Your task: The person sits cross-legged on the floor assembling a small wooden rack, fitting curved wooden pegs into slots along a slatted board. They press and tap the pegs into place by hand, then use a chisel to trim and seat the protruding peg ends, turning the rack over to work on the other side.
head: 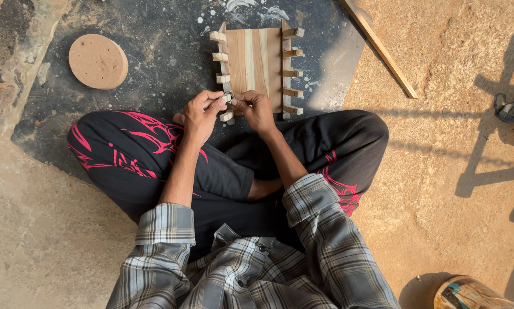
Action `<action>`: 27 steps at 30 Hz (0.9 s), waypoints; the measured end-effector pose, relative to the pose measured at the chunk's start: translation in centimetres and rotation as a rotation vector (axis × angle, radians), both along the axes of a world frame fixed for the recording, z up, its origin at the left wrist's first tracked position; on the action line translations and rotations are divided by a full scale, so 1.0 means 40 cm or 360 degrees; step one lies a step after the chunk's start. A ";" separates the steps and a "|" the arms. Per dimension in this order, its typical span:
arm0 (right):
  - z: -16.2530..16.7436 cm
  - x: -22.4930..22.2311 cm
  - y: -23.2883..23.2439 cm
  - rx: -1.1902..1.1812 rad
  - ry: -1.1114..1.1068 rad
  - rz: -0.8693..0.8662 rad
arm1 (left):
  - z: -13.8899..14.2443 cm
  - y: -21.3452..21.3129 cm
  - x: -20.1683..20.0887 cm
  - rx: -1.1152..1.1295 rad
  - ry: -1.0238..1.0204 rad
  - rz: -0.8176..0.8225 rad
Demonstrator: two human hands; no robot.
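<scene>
Hands meeting at the near left corner of the panel [261, 63], on dark ground before crossed legs. Left hand [201, 114] pinched shut on a peg [227, 98] along the left rail; right hand [255, 110] closed beside it, fingertips on the same peg, contents too small to tell. Best done, likely, by bracing the panel with one hand and working the peg straight, not twisted. Disc [98, 61] well apart, far left; stick [379, 47] off right.

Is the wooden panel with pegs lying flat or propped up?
Flat: the wooden panel lies face-up on the dark floor patch.
</scene>
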State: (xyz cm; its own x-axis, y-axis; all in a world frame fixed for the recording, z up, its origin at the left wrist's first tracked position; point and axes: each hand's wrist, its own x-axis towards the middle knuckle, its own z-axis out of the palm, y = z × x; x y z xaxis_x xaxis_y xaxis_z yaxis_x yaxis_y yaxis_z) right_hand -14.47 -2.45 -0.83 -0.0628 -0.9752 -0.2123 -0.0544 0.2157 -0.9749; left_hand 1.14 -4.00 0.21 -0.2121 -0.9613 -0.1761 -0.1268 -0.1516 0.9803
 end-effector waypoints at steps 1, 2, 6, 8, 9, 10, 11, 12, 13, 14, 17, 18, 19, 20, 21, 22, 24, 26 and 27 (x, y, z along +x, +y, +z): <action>-0.002 0.003 0.004 -0.0033 -0.0044 -0.0008 | -0.001 0.000 0.001 -0.0005 -0.0020 0.0009; -0.005 0.006 0.009 -0.0067 -0.0082 -0.0019 | -0.003 0.002 0.002 -0.0011 -0.0035 0.0016; -0.002 0.012 0.029 -0.0260 0.0058 0.0004 | -0.011 0.006 0.004 0.0015 -0.0087 0.0012; 0.001 0.008 0.029 -0.0262 0.0105 0.0040 | -0.016 0.010 0.005 0.0008 -0.0060 0.0014; 0.002 0.005 0.030 -0.0238 0.0072 0.0070 | -0.018 0.008 0.006 -0.0009 -0.0049 0.0010; 0.001 0.002 0.030 -0.0211 0.0040 0.0101 | -0.020 0.007 0.007 -0.0021 -0.0049 0.0004; -0.001 0.000 0.029 -0.0177 0.0010 0.0129 | -0.022 0.008 0.008 -0.0027 -0.0046 -0.0004; -0.005 -0.002 0.028 -0.0158 -0.0086 0.0104 | -0.024 0.009 0.008 -0.0034 -0.0038 -0.0018; -0.011 -0.002 0.027 -0.0140 -0.0179 0.0077 | -0.026 0.009 0.008 -0.0020 -0.0037 -0.0008; -0.017 -0.001 0.026 -0.0120 -0.0276 0.0053 | -0.028 0.010 0.008 -0.0004 -0.0040 0.0005; -0.034 0.001 0.020 -0.0153 -0.0393 0.0048 | -0.034 0.012 0.009 0.0038 -0.0007 0.0022; -0.036 0.001 0.017 -0.0083 -0.0413 0.0047 | -0.035 0.013 0.009 0.0055 0.0018 0.0026; -0.037 0.001 0.015 -0.0013 -0.0429 0.0044 | -0.037 0.014 0.009 0.0062 0.0019 0.0029; -0.038 -0.001 0.013 0.0053 -0.0446 0.0042 | -0.038 0.014 0.009 0.0065 0.0021 0.0033; -0.039 -0.003 0.013 0.0086 -0.0500 0.0031 | -0.039 0.015 0.010 0.0069 0.0018 0.0037; -0.039 -0.005 0.013 0.0121 -0.0558 0.0016 | -0.040 0.016 0.011 0.0061 -0.0003 0.0035; -0.036 -0.009 0.017 0.0070 -0.0453 0.0048 | -0.041 0.018 0.012 0.0037 -0.0043 0.0035; -0.033 -0.014 0.023 -0.0082 -0.0129 0.0145 | -0.042 0.021 0.015 0.0050 -0.0038 0.0023; -0.034 -0.016 0.024 -0.0134 -0.0087 0.0176 | -0.043 0.022 0.016 0.0060 -0.0032 0.0021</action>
